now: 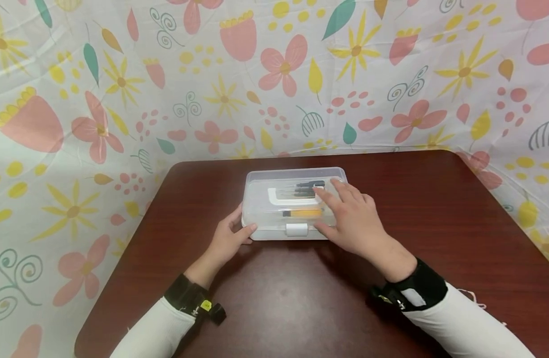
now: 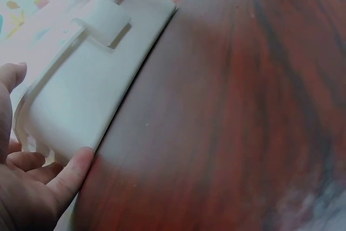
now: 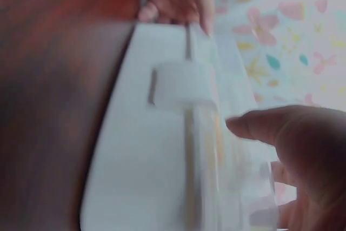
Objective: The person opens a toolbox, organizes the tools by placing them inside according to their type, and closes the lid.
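Observation:
A clear plastic storage box (image 1: 265,219) with a white handle (image 1: 274,200) and a white latch (image 1: 297,229) sits on the table, its lid down. Dark-handled tools (image 1: 310,185) and a yellow-orange item (image 1: 303,213) show through the lid. My left hand (image 1: 227,236) grips the box's front left corner, thumb at the lid edge and fingers along the side. Over the lid's right part, my right hand (image 1: 357,216) spreads its fingers, thumb near the latch. The right wrist view shows that thumb (image 3: 265,123) just beside the latch, blurred.
The dark red-brown table (image 1: 274,308) has rounded corners and extends to both sides of the box. Behind it hangs a white curtain (image 1: 274,109) printed with flowers and leaves. Each wrist wears a black strap (image 1: 419,286) with a small camera.

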`<state>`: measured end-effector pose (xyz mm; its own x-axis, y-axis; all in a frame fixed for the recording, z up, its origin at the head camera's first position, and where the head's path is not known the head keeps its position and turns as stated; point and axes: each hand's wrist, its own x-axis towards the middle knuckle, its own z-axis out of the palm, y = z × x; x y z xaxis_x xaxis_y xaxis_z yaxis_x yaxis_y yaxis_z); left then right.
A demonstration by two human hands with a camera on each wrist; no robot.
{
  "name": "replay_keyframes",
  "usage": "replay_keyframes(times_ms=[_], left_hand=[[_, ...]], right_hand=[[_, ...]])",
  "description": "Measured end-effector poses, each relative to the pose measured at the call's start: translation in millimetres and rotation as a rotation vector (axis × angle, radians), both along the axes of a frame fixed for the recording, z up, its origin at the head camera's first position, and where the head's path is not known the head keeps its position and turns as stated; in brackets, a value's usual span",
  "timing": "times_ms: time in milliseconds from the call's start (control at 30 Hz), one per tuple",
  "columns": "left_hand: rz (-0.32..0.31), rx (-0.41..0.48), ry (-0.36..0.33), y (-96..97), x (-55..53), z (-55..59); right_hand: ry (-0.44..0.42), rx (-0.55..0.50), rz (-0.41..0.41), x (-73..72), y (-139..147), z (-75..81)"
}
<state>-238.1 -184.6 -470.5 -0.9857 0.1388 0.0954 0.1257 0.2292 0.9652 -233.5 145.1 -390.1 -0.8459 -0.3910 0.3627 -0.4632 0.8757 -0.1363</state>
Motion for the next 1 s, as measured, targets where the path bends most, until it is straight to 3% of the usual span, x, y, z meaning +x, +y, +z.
replay_keyframes(times_ms=[233,467,767,1000], left_hand=[[0.020,0.020,0.037,1.7,0.2,-0.2],[0.029,0.036,0.058,1.7,0.0,-0.9],[-0.024,0.120,0.002,2.6,3.1,0.2],[-0.044,0.120,0.026,0.2,1.6,1.7]], right_hand=[[-0.340,-0.168,-0.023,-18.0,35,4.0],[-0.597,-0.281,0.011,-27.6,60,-15.0],[-0.629,-0.412,0.110,-29.5,63,-32.8],[-0.624,-0.426,0.132,-32.8,62,-33.2]])
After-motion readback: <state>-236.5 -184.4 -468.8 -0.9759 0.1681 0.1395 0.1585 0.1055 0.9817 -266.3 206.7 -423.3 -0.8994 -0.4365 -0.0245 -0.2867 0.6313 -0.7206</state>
